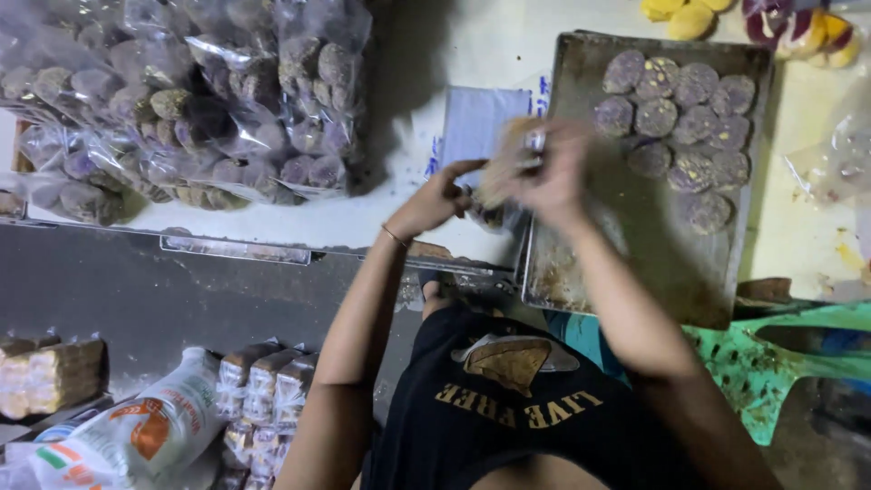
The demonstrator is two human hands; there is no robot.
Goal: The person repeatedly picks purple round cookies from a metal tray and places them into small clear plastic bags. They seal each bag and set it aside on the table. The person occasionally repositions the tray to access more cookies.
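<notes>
My left hand (437, 198) and my right hand (544, 172) meet over the white table (272, 222), both holding a clear plastic bag (501, 172) with brownish pieces inside; the right hand is blurred with motion. Just to the right lies a worn metal baking tray (635, 263) with several round purple speckled cookies (680, 118) in its far half. A stack of flat plastic bags (476, 122) lies behind my hands.
A pile of filled clear bags of purple cookies (190, 100) covers the table's left. Yellow and purple pieces (789, 27) sit at the far right. Below, wrapped packs (263, 390), a printed sack (136, 436) and a green stool (771, 354) stand on the floor.
</notes>
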